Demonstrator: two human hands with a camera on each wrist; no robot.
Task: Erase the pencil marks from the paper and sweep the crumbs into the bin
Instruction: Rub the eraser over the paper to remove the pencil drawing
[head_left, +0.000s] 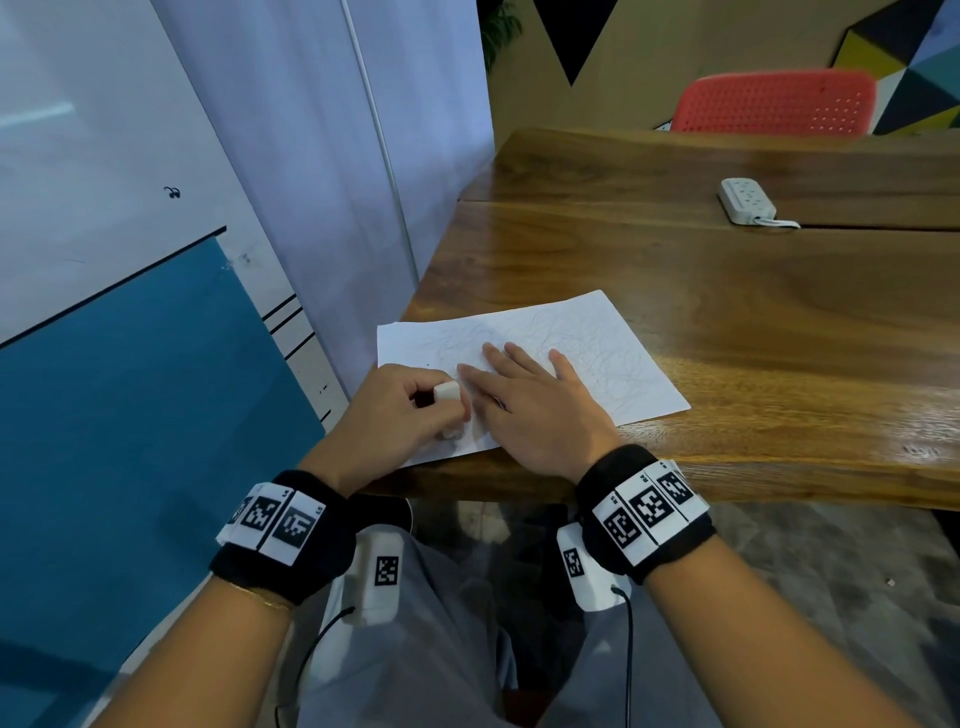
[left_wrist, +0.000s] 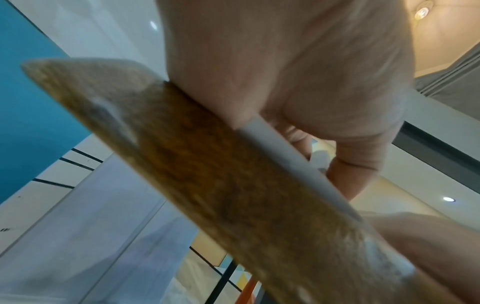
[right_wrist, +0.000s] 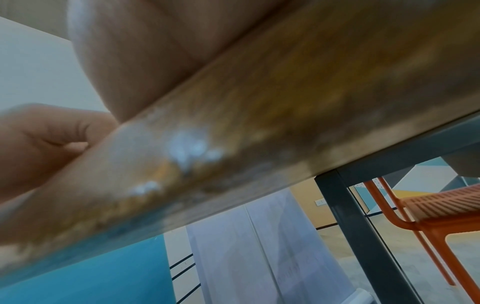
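A white sheet of paper (head_left: 587, 353) covered in faint pencil scribbles lies at the near left corner of the wooden table (head_left: 727, 291). My left hand (head_left: 415, 405) grips a white eraser (head_left: 447, 391) over the paper's near left part. My right hand (head_left: 524, 395) lies flat on the paper with straight, spread fingers, just right of the eraser. In the left wrist view the paper's edge (left_wrist: 285, 156) shows on the table edge (left_wrist: 207, 185) below my curled fingers (left_wrist: 358, 160). The right wrist view shows only the blurred table edge (right_wrist: 259, 127) and my palm (right_wrist: 135, 57). No bin is in view.
A white power strip (head_left: 748, 200) with a cable lies far back on the table. An orange-red chair (head_left: 774, 101) stands behind the table. A blue and white wall panel (head_left: 130, 389) is close on my left. The table's near edge is right under my wrists.
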